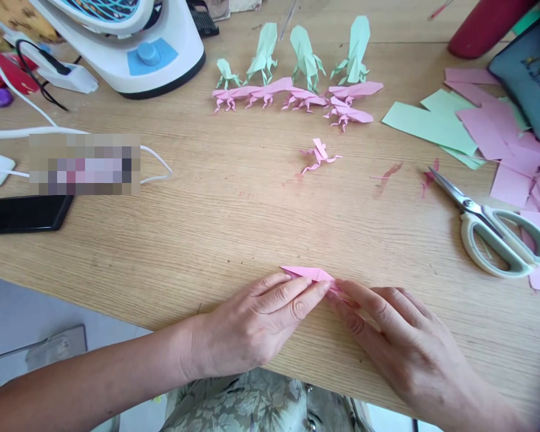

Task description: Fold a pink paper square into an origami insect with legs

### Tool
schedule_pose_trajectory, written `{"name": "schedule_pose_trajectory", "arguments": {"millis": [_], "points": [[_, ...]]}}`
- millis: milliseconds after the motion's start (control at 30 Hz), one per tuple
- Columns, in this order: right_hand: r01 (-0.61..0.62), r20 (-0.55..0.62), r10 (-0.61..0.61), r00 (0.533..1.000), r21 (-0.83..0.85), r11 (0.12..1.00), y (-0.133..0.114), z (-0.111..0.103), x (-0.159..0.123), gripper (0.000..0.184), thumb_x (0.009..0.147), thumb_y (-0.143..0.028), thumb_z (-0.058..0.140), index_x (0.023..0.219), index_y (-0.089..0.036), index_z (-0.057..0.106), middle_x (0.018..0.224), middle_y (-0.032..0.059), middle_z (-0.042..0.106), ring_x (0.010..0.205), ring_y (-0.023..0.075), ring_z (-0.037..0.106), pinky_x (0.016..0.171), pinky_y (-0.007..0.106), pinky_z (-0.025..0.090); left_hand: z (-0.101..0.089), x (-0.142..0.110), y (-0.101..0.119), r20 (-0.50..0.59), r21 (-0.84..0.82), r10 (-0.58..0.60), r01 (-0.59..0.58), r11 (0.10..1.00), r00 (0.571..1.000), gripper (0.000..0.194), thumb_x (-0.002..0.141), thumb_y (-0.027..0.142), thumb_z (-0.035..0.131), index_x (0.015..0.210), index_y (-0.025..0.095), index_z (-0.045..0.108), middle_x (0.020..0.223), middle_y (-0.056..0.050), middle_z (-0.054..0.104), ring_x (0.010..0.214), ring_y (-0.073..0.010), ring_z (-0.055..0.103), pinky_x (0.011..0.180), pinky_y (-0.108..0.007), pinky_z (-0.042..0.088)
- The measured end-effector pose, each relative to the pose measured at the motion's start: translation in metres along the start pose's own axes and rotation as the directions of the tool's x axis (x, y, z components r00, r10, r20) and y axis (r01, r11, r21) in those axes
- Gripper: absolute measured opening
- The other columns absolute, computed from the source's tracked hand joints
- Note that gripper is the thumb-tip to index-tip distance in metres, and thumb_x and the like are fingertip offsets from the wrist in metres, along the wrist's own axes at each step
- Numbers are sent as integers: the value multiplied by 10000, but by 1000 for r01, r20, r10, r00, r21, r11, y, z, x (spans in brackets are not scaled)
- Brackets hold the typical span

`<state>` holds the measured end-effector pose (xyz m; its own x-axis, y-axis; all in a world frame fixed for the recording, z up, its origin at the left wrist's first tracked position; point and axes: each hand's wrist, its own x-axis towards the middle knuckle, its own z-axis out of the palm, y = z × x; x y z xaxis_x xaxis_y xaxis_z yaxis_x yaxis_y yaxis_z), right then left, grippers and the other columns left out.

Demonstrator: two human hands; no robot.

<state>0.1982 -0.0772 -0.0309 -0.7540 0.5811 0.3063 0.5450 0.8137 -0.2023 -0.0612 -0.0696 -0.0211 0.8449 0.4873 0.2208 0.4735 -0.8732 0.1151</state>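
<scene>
A pink folded paper piece (312,273) lies near the table's front edge, pointed at its left end. My left hand (261,321) rests over its near side, fingers pressed together on the paper. At its right end my right hand (391,336) pinches the paper between thumb and index finger; that part is mostly covered by the fingers. Farther back sits a small pink origami figure (319,156) with thin legs. Behind it are rows of pink origami insects (303,99) and taller green ones (306,57).
Scissors (481,219) lie at the right beside loose green paper (427,126) and pink paper sheets (488,129). A blue pouch (531,78) and a red cylinder (488,27) stand behind. At the left are a white fan (171,51), a black phone (27,214) and cables.
</scene>
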Motion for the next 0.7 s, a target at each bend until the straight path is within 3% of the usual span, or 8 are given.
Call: {"name": "schedule_pose_trajectory", "arguments": {"millis": [167,300,467,600,700], "points": [[13,25,-15,1000,65,998,1,-2,2,304,943,-49,406,1088,-36,673,1280,202,633,863,246,555,663,383,488,-4,2,-3,50,18,47,-47,999,998,444,983,87,420,1405,-41,474,1521,-170,446,1441,-272,395,1227,-356,373],[13,79,-26,997,150,989,6,-6,-2,382,983,-96,374,1282,4,589,1322,219,617,965,271,569,776,413,502,-4,4,-6,56,-10,82,-82,997,995,431,974,71,415,1372,-75,491,1466,-228,492,1411,-306,432,1216,-384,385],[-82,173,36,984,264,961,16,-13,-8,467,990,-84,405,1455,-69,445,1403,189,577,1095,258,569,875,403,496,4,3,-12,-18,-41,97,-97,994,995,410,954,89,521,1331,-71,532,1430,-225,533,1386,-301,466,1208,-368,407],[-46,220,-14,975,267,963,20,-16,-11,508,1009,-103,385,1517,-120,379,1493,169,501,1144,272,561,929,440,479,6,2,-15,-74,-51,118,-122,991,990,384,988,101,457,1339,-28,545,1407,-210,561,1371,-293,489,1170,-389,457],[-22,217,-40,975,275,961,21,-17,-12,522,1013,-107,360,1535,-118,353,1530,176,453,1135,285,565,929,465,480,3,4,-15,-38,-41,123,-125,991,992,384,994,85,428,1345,-19,544,1411,-195,563,1366,-279,498,1170,-377,457]]}}
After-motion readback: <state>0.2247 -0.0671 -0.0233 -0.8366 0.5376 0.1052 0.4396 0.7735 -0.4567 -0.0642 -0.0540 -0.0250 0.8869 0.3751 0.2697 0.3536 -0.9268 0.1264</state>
